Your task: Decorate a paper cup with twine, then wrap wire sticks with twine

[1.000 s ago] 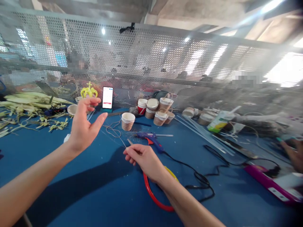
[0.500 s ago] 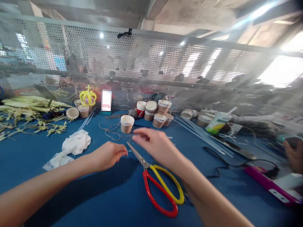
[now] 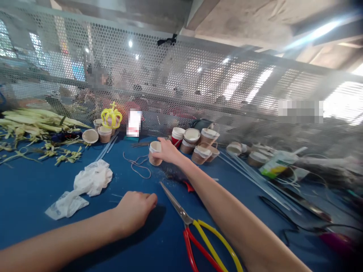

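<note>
Grips with the right hand (image 3: 167, 149), thumb across the near side and fingers behind, a small round cup (image 3: 153, 161) with brown sides and a pale rim, upright on the blue worktop (image 3: 28, 204), well forward of the left hand (image 3: 136, 212). Best to squeeze lightly and evenly, below the rim rather than on it, so as not to buckle the wall or tip the base. Curls the left hand closed, low over the worktop, thumb against forefinger; perhaps with a fine strand inside, but impossible to tell from this angle. Mind the thin grey looped cord (image 3: 132, 162) just left of the cup, easy to snag. Watch too for the dark tool with a red trigger (image 3: 188, 186), mostly hidden by the right forearm (image 3: 227, 206), and for the large steel scissors with red and yellow handles (image 3: 185, 218), lying between both arms with points toward the cup. Better to hold the right wrist raised, clear of both.
</note>
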A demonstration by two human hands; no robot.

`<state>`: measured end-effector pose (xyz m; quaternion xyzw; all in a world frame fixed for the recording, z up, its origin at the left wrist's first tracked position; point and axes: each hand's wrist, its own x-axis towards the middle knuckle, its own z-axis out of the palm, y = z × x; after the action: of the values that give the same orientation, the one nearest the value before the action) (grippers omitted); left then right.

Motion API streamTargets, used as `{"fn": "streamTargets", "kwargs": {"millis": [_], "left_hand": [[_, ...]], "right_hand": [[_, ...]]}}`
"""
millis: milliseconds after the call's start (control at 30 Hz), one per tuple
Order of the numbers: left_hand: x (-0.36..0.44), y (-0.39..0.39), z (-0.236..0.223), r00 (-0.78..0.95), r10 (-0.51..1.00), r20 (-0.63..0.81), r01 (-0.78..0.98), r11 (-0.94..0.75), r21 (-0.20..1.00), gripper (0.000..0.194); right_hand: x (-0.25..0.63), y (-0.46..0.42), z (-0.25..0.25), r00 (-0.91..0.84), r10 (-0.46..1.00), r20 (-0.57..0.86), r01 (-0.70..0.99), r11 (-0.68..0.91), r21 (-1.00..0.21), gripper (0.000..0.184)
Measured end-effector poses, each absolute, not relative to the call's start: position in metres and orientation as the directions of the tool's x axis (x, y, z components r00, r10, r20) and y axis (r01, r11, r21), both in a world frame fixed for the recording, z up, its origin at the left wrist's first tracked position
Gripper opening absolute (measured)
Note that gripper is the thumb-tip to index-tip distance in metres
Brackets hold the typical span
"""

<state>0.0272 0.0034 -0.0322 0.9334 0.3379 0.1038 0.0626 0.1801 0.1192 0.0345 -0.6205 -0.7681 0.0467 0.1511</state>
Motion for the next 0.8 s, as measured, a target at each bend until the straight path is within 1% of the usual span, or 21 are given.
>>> {"fn": "streamTargets", "kwargs": {"millis": [133,267,367,433,500,533,600,633,700,733,800], "left_hand": [[0.029,0.004,-0.034,0.763,0.628,0.154,0.600,-0.777,0.191,0.015],[0.028,0.004,-0.034,0.767,0.622,0.161,0.597,-0.782,0.180,0.015],[0.028,0.005,-0.034,0.775,0.612,0.158,0.592,-0.790,0.157,0.015],[0.028,0.005,-0.035,0.777,0.609,0.160,0.591,-0.793,0.148,0.015],[0.028,0.005,-0.034,0.777,0.611,0.152,0.593,-0.791,0.149,0.015],[0.028,0.005,-0.034,0.777,0.612,0.147,0.594,-0.790,0.153,0.015],[0.028,0.005,-0.032,0.777,0.612,0.147,0.591,-0.789,0.165,0.015],[0.028,0.005,-0.032,0.774,0.614,0.154,0.591,-0.789,0.170,0.015],[0.028,0.005,-0.031,0.765,0.620,0.171,0.596,-0.784,0.177,0.016],[0.028,0.005,-0.031,0.758,0.626,0.181,0.601,-0.779,0.179,0.017],[0.028,0.005,-0.030,0.748,0.633,0.200,0.606,-0.774,0.184,0.018]], "right_hand": [[0.156,0.141,0.045,-0.216,0.951,0.221,0.924,0.272,-0.270,0.073],[0.124,0.159,0.033,-0.260,0.941,0.217,0.907,0.315,-0.280,0.067],[0.115,0.165,0.025,-0.283,0.938,0.201,0.901,0.332,-0.280,0.072],[0.125,0.168,0.026,-0.283,0.937,0.207,0.902,0.333,-0.275,0.075],[0.147,0.169,0.032,-0.245,0.946,0.214,0.918,0.297,-0.262,0.066],[0.162,0.169,0.034,-0.213,0.956,0.203,0.932,0.262,-0.251,0.056],[0.191,0.167,0.035,-0.154,0.978,0.140,0.959,0.182,-0.217,0.035],[0.205,0.165,0.032,-0.135,0.986,0.094,0.968,0.151,-0.199,0.029],[0.224,0.158,0.023,-0.104,0.995,0.013,0.979,0.105,-0.175,0.025],[0.230,0.155,0.016,-0.092,0.996,-0.016,0.982,0.088,-0.169,0.028],[0.235,0.149,0.005,-0.084,0.996,-0.033,0.982,0.078,-0.173,0.027]]}}
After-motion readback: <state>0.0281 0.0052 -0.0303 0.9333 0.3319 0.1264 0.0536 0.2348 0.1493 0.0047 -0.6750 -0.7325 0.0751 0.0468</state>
